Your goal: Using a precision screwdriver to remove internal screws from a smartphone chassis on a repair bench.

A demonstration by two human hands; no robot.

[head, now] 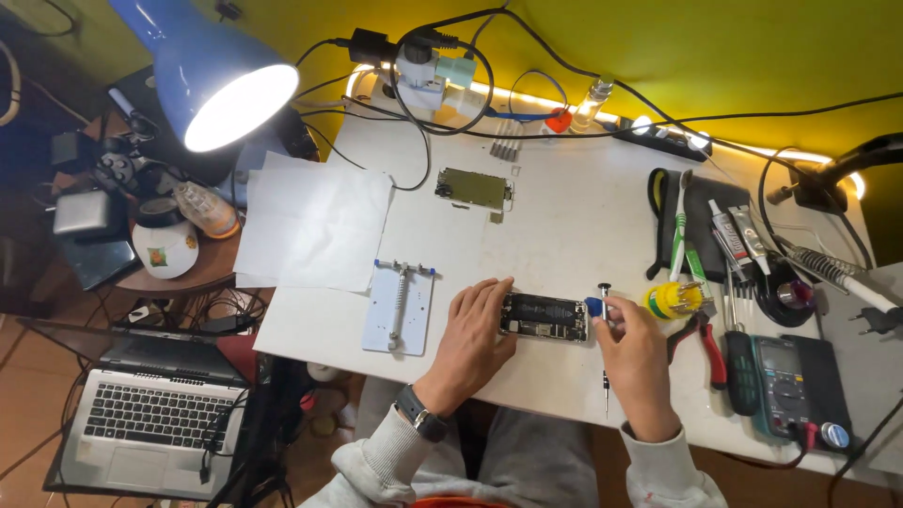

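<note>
Both hands (555,343) steady flat, rectangular opened phone (544,316).

Lit lamp (212,71), laptop (150,423), multimeter (785,386)

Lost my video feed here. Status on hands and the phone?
Left hand steadying opened phone. Right hand holding blue pick at its right end. Screwdriver upright beside; nothing blocking.

A small electronics repair bench at home: a white worktable (564,226) against a yellow wall, soldering iron (832,268) and multimeter (785,386) at its right edge, desk lamp (212,66) over the left corner, laptop (150,419) on the tiled floor.
</note>
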